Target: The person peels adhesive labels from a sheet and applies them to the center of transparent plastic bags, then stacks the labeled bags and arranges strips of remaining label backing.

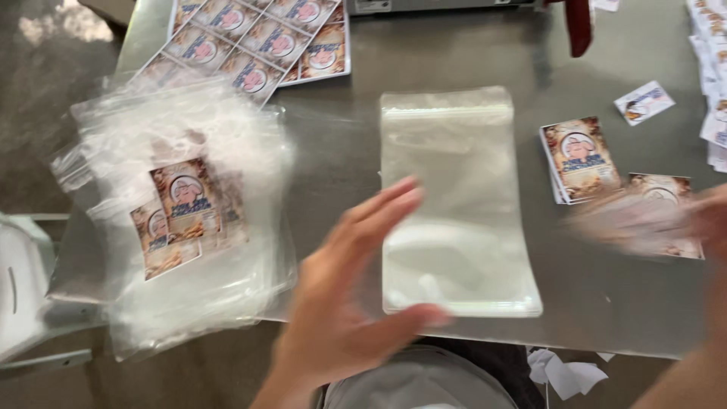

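A clear plastic zip bag (454,151) lies flat in the middle of the grey metal table (447,57). My left hand (344,295) hovers open at the bag's lower left edge, fingers spread, holding nothing. My right hand (655,220) is blurred at the right edge, reaching over a printed label (666,193) beside a small stack of labels (579,155); whether it grips one is unclear. A heap of labelled clear bags (182,212) lies to the left.
Sheets of uncut labels (261,42) lie at the back left. More labels (644,102) and a stack of them (712,68) sit at the right. Torn white paper scraps (564,373) lie below the table's front edge. A white plastic object (19,288) stands at the far left.
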